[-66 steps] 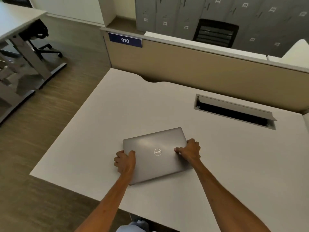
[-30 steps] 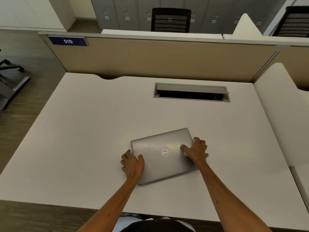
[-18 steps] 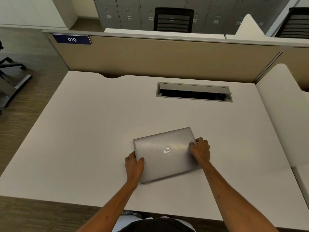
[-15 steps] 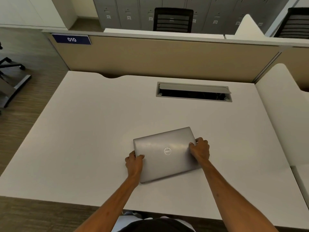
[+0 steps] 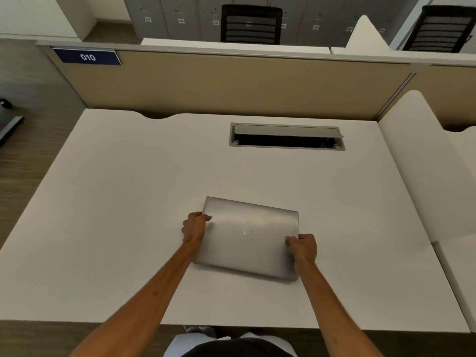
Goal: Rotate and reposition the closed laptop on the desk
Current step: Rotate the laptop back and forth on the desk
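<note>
A closed silver laptop (image 5: 247, 238) with a round logo on its lid lies near the front middle of the white desk (image 5: 123, 202). It sits askew, its left end farther from me than its right end. My left hand (image 5: 194, 226) grips the laptop's left edge, thumb on the lid. My right hand (image 5: 302, 248) grips its right edge near the front corner. The lid looks motion-blurred.
An open cable hatch (image 5: 287, 137) is set into the desk behind the laptop. A beige partition (image 5: 231, 86) with a blue "010" label (image 5: 87, 57) runs along the back. A white divider (image 5: 422, 161) borders the right side. Black chairs (image 5: 251, 24) stand beyond.
The laptop has turned clockwise: its left end swung away from me and its right end came nearer. Both hands moved with it, still gripping its side edges.
</note>
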